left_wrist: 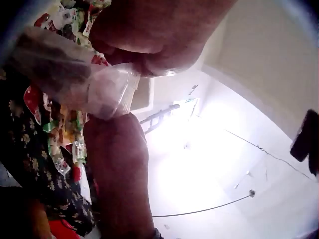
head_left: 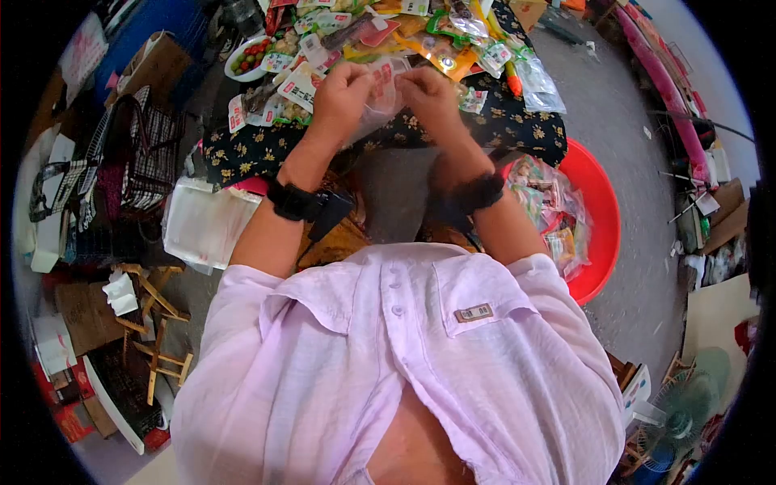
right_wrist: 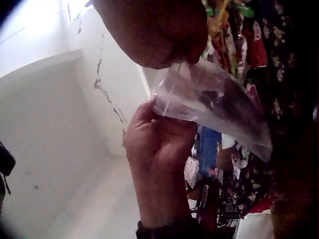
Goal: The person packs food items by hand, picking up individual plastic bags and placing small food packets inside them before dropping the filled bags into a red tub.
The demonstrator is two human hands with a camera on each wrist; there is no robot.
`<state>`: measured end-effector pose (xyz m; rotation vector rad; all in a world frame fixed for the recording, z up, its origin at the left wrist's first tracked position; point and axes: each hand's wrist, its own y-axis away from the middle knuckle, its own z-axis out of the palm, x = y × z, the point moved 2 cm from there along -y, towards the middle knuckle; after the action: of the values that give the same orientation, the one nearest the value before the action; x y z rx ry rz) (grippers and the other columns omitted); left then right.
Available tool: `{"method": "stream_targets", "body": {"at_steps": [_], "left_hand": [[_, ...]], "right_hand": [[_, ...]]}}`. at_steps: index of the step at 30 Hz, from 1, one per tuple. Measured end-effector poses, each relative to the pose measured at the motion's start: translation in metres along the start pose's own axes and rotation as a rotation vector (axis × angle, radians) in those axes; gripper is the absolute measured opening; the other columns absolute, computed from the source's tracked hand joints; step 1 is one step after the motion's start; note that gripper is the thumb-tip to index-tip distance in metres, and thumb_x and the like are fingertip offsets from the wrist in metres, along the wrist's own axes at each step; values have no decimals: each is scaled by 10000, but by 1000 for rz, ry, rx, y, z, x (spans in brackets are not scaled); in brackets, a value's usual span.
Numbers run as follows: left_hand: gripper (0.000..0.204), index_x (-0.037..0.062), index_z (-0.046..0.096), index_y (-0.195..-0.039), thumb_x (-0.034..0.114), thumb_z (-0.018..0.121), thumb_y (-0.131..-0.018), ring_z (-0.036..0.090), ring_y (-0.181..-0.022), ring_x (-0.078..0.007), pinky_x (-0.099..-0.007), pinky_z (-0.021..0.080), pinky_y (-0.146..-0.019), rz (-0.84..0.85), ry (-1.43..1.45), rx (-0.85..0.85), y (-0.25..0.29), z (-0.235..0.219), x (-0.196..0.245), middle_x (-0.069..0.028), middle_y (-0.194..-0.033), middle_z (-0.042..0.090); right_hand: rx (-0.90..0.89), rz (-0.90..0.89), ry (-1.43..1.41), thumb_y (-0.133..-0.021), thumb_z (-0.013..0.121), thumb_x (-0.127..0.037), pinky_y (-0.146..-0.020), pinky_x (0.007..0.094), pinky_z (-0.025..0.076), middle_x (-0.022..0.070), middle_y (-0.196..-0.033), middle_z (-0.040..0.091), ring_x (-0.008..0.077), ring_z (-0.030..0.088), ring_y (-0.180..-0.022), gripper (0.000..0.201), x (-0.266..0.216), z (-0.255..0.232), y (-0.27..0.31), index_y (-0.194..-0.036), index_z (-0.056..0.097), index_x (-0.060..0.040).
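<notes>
Above the cluttered worktop, your left hand and right hand hold a clear plastic bag between them, fingers of both pinched on its upper edge. Judging by the grip, you appear to be working that edge: keep each pinch close to the lip and pull evenly so the film doesn't tear. The bag's long axis seems to run from your hands down toward the snack packets, with dark contents showing inside; the edge itself is hidden.
</notes>
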<state>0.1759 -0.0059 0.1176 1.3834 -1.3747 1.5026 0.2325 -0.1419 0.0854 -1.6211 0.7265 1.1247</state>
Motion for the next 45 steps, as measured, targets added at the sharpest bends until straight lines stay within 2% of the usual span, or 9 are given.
{"method": "stream_targets", "body": {"at_steps": [7, 14, 18, 25, 30, 37, 41, 43, 45], "left_hand": [[51, 31, 470, -812, 59, 464, -770, 460, -719, -99, -233, 374, -677, -173, 604, -70, 15, 13, -5, -11, -789, 489], [179, 17, 464, -886, 179, 454, -811, 436, -768, -76, -204, 361, -697, 33, 278, -128, 49, 28, 7, -7, -827, 470], [307, 13, 411, -1038, 225, 462, -821, 432, -815, -85, -215, 356, -733, 169, 257, -53, 35, 14, 7, -16, -868, 458], [353, 22, 438, -1066, 191, 522, -768, 464, -944, -138, -278, 358, -821, -19, 423, -747, 17, 19, 8, -52, -1000, 505], [317, 18, 461, -1056, 142, 519, -770, 465, -906, -101, -237, 365, -792, -228, 620, -906, 29, 22, 9, -26, -993, 510], [124, 26, 535, -840, 121, 512, -764, 476, -727, -57, -204, 390, -652, -210, 396, -560, 48, 37, 13, 12, -784, 533], [73, 42, 498, -773, 113, 486, -785, 397, -619, -53, -214, 352, -569, 81, -62, -332, 50, 16, 41, 30, -671, 444], [80, 37, 486, -749, 105, 471, -788, 364, -593, -46, -207, 332, -541, 155, -155, -246, 52, 5, 52, 31, -654, 411], [73, 29, 483, -756, 95, 468, -784, 364, -586, -40, -192, 326, -530, 481, -383, -180, 41, -5, 38, 18, -694, 427]], "right_hand": [[-51, -12, -99, -706, 520, 0, -577, 197, 403, 19, -737, 518, 79, 488, -660, 186, -17, -4, -20, -889, 484, -2], [-64, 236, -524, -666, 528, 24, -589, 224, 422, 48, -744, 521, 120, 510, -661, 184, -42, -14, -9, -847, 504, -1], [-325, 270, -816, -692, 496, 37, -616, 231, 438, 64, -748, 539, 140, 529, -671, 168, -54, -35, -16, -854, 513, -8], [-471, 285, -1013, -690, 497, 33, -619, 232, 435, 55, -731, 517, 134, 509, -650, 164, -58, -35, -6, -847, 498, -15], [-351, 341, -1075, -710, 466, 17, -603, 230, 431, 32, -718, 467, 121, 485, -640, 181, -71, -39, 13, -887, 452, -19], [-187, 365, -921, -747, 471, -37, -626, 236, 444, 51, -804, 499, 134, 512, -717, 183, -49, -48, 20, -927, 452, -11], [-89, 188, -530, -776, 498, -136, -714, 266, 432, 88, -912, 517, 156, 515, -815, 241, -59, -61, 32, -969, 449, 0], [-107, 104, -559, -787, 491, -181, -739, 282, 422, 93, -954, 504, 166, 503, -854, 269, -53, -62, 36, -983, 446, -1], [-130, 140, -751, -787, 493, -208, -764, 293, 409, 95, -989, 485, 176, 487, -890, 299, -38, -62, 41, -999, 440, -5]]}}
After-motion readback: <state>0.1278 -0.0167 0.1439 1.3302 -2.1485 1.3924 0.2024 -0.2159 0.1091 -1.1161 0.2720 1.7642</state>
